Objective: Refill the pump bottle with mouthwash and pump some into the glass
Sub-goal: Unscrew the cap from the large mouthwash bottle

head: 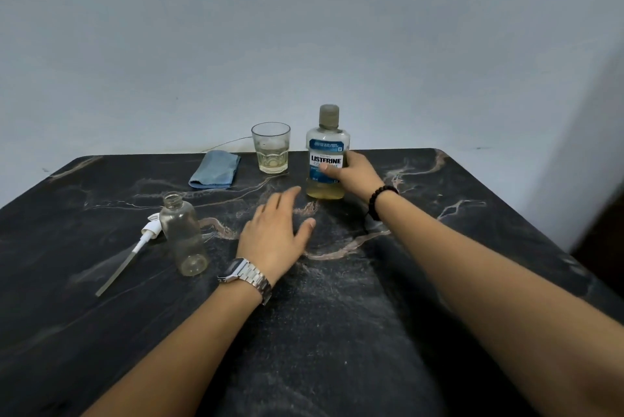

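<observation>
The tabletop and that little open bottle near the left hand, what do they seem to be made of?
The tabletop looks like dark polished stone or a marble-look laminate: pale veins cross it, and I cannot tell which. The small open bottle is clear and colourless, glass or hard plastic; the table shows through it.

— Is anything showing readable lettering?

— Only the mouthwash bottle (327,155), standing at about one o'clock from the table's middle. Its white and blue label is carrying the brand "LISTERINE" in bold dark capitals.

— Anything else on that label?

— Smaller lines are sitting above and below the brand, but they are blurring out too much to read.
</observation>
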